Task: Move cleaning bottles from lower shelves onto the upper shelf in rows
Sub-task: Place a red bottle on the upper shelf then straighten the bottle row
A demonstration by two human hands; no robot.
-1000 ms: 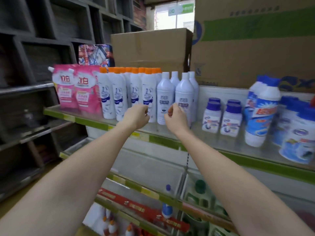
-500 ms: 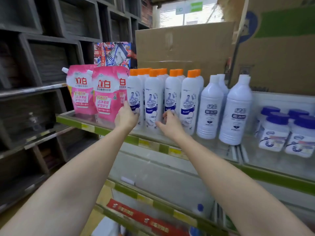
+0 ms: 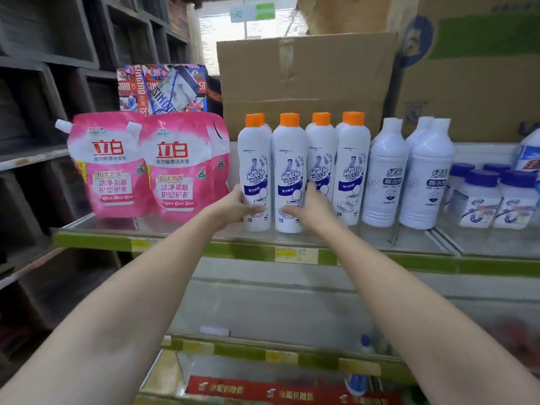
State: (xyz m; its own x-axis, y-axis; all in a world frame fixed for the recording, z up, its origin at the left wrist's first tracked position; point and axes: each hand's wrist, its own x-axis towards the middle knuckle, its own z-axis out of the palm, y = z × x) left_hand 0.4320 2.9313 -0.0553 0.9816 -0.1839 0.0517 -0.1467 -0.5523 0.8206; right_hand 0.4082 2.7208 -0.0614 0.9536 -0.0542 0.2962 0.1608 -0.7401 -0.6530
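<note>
Bottles: my orange-capped bottles (image 3: pixel 287 173) stand upright on the upper shelf (image 3: pixel 175 245).
Left hand (image 3: pixel 233 204): grip curls round the leftmost bottle.
Right hand (image 3: pixel 311 207): grip wraps the second bottle, just beside.

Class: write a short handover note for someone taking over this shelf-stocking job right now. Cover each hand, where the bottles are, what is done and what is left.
Left hand: grips the leftmost orange-capped bottle low on its body.
Right hand: fingers around the second orange-capped bottle.
Both bottles stand upright at the upper shelf front.
Done: orange-capped bottles stand in rows, white-capped bottles beside them.
Left: a blue-capped bottle still shows on a lower shelf; lower stock is mostly out of view.
</note>
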